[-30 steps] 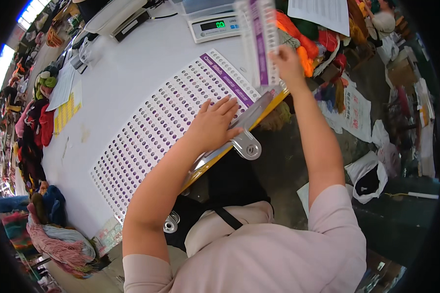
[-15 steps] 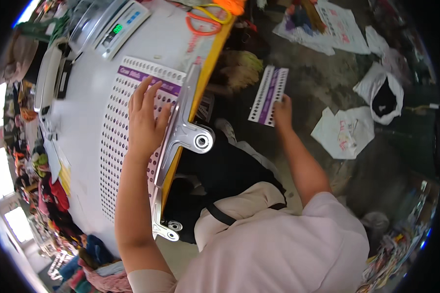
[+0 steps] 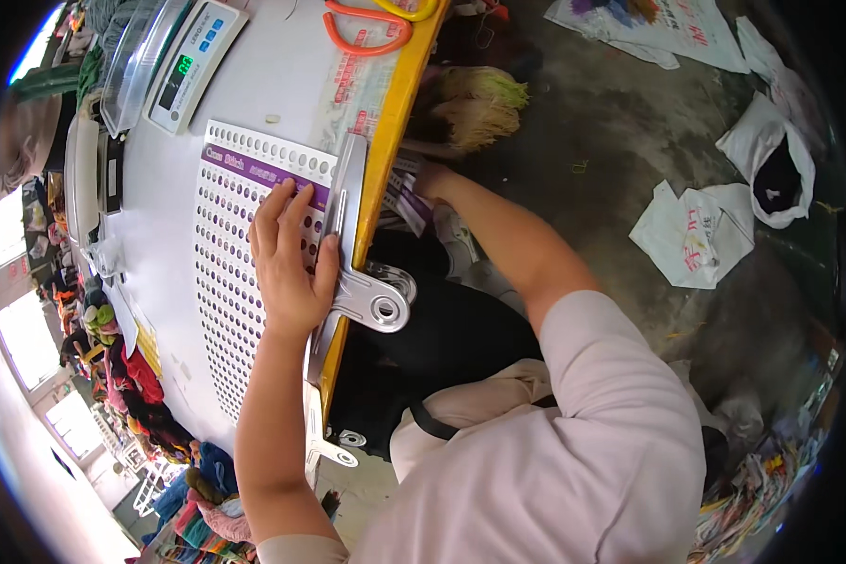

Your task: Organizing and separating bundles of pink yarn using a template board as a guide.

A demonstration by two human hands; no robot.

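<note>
My left hand (image 3: pixel 293 268) lies flat with fingers spread on white cards (image 3: pixel 226 282) punched with rows of round holes, the uppermost crossed by a purple band. Whether they are one sheet or overlapping cards I cannot tell. A silver bulldog clip (image 3: pixel 371 299) grips their right side at the table edge. Below that edge, my right hand (image 3: pixel 434 180) is closed at a white and purple perforated card (image 3: pixel 410 205); the table edge hides part of the card and the fingertips. A second silver clip (image 3: pixel 334 449) sits nearer to me on the same edge.
A digital scale (image 3: pixel 195 66) with a clear tray stands at the table's far left. Orange-handled scissors (image 3: pixel 371 47) lie by the yellow table edge (image 3: pixel 395 122). Yarn bundles (image 3: pixel 484 108) hang beside the table. White bags (image 3: pixel 696 235) lie on the floor; coloured yarn is heaped left.
My right hand has swung left with the perforated card, from over the floor to beneath the table edge. My left hand stays on the punched cards. The view has shifted slightly.
</note>
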